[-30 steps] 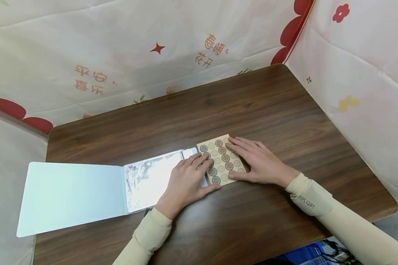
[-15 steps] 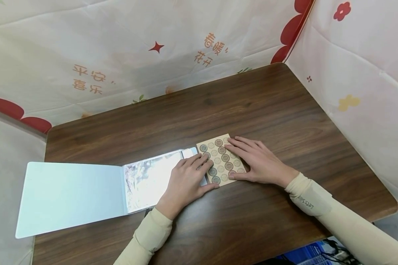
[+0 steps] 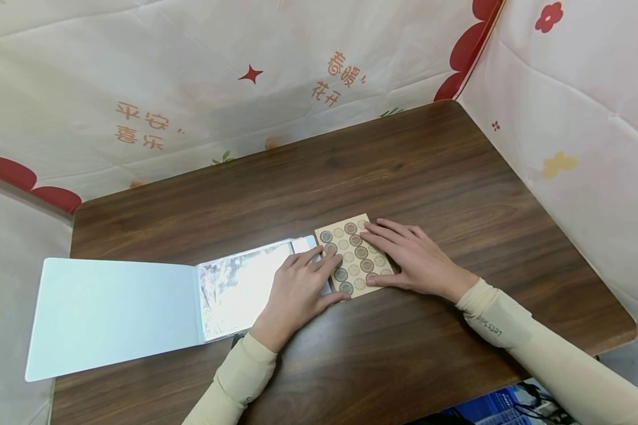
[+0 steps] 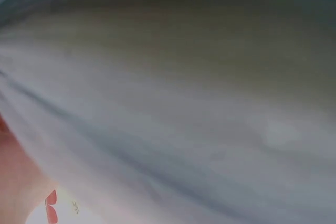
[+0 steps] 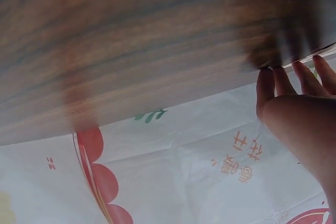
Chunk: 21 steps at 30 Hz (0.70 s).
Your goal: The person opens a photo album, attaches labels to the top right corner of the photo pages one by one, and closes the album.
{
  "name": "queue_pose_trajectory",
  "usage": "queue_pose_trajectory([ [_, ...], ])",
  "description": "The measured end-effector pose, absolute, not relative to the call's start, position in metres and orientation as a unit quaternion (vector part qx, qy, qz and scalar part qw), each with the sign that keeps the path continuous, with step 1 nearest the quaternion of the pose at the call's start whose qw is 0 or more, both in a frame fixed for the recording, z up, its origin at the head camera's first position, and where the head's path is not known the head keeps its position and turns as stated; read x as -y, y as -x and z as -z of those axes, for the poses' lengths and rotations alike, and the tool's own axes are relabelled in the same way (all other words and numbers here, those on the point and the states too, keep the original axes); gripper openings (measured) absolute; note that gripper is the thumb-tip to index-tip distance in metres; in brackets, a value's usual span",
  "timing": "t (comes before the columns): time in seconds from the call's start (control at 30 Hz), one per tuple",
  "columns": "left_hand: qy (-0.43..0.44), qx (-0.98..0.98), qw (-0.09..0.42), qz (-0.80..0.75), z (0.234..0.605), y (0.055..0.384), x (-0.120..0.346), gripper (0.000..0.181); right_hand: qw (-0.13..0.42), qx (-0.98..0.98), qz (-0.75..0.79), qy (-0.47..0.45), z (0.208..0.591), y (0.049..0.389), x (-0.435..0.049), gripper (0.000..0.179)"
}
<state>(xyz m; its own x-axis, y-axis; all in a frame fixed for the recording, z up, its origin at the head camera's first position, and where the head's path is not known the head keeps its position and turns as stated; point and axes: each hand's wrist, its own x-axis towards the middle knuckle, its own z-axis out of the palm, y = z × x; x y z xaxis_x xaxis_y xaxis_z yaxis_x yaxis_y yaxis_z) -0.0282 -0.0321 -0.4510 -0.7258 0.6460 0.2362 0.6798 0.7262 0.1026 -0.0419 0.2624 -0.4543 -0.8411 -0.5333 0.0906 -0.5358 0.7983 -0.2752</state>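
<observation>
A tan sheet of round stickers (image 3: 354, 270) in dark and pale rows lies on the wooden table in the head view. My left hand (image 3: 298, 289) rests palm down across the right end of an opened photo album (image 3: 239, 295), its fingertips and thumb reaching the sheet's left edge. On the sheet's right side, my right hand (image 3: 420, 262) lies with fingers spread, the thumb at the near edge and the fingertips at the far right corner. The right wrist view shows these fingers (image 5: 283, 83) touching down at the table surface. A blurred pale surface fills most of the left wrist view.
The album's light blue cover (image 3: 114, 319) is folded out to the left, past the table's left edge. Brown wooden tabletop (image 3: 319, 183) extends behind and right of the hands. Printed fabric walls (image 3: 202, 65) border the back and sides. Cables and a blue item (image 3: 489, 407) sit below the front edge.
Both hands and the sheet hold nearly the same place. The left thumb tip has drawn very slightly to the left along the sheet's near edge.
</observation>
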Motion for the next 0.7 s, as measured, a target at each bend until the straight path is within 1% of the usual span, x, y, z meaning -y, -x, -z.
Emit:
queue_pose_trajectory([
  [0.27,0.357,0.924,0.099,0.092,0.450,0.026,0.031,0.069,0.014,0.949,-0.155,-0.274,0.456,0.042,-0.259,0.095],
  [0.5,0.350,0.924,0.113,0.100,0.451,0.024,0.029,0.066,0.054,0.940,-0.204,-0.266,0.457,0.040,-0.257,0.089],
  [0.63,0.348,0.924,0.116,0.104,0.451,0.024,0.029,0.064,0.039,0.934,-0.254,-0.247,0.456,0.039,-0.254,0.090],
  [0.7,0.347,0.925,0.116,0.107,0.452,0.024,0.029,0.063,0.018,0.931,-0.290,-0.221,0.454,0.039,-0.252,0.085],
])
